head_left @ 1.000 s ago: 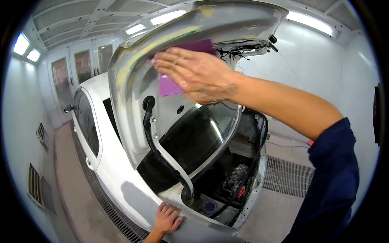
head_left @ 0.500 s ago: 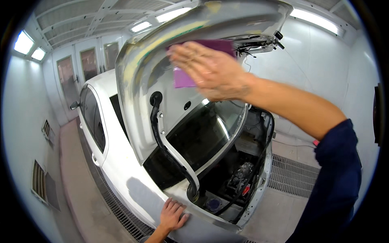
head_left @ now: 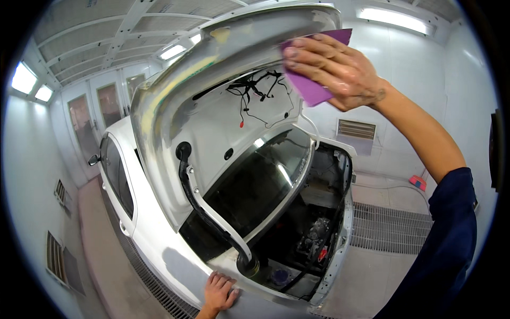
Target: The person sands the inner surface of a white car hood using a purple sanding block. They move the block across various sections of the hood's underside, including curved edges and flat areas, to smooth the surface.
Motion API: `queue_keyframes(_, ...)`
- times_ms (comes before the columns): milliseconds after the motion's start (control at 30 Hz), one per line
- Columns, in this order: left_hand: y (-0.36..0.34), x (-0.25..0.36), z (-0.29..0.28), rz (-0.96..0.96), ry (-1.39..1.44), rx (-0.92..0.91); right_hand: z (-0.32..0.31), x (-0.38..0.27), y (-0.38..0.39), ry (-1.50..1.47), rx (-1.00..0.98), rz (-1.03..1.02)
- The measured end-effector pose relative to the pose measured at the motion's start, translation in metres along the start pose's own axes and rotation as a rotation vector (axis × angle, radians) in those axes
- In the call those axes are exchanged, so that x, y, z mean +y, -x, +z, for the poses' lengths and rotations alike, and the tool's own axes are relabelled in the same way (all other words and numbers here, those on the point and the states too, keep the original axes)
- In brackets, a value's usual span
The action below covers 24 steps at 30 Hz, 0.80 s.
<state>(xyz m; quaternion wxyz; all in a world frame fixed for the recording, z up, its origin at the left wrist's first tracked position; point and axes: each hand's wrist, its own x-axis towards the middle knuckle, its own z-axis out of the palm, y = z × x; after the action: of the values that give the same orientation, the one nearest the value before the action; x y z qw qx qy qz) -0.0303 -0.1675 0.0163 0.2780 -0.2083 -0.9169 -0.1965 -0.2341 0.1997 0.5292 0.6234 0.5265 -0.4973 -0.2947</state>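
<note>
My right hand [head_left: 340,72] is raised at the upper right, its fingers laid across a thin purple sheet [head_left: 311,89], folded and crisp-edged; whether it is cloth or abrasive paper I cannot make out. Hand and sheet are at the right end of the raised trunk lid [head_left: 159,159], whose outer border has grey, yellow and green patches. Contact between sheet and lid is hard to judge. Low in the view, my left hand [head_left: 219,293] rests, fingers a little apart, on the grey-patched rear body panel [head_left: 244,304] of the white car. It holds nothing.
Below the lid lie the rear window [head_left: 255,183] and the opened trunk bay [head_left: 287,239]. A curved hinge arm [head_left: 215,218] rises between them. Black wiring [head_left: 255,87] hangs from the lid. Floor grating [head_left: 390,226] and a red-and-grey object [head_left: 418,182] are at the right.
My right hand has moved right along the lid with the purple sheet, uncovering the hanging wiring. The whole view has shifted slightly. My left hand stays on the panel.
</note>
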Motion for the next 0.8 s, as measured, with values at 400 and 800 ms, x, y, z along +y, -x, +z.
queue_keyframes(400, 0.001, 0.047, -0.033, -0.118, 0.11, -0.05, 0.011, 0.005, 0.004, 0.066, 0.094, 0.028)
queue_keyframes(800, 0.008, 0.042, -0.028, -0.109, 0.062, -0.044, 0.065, -0.072, -0.088, -0.049, 0.196, 0.106)
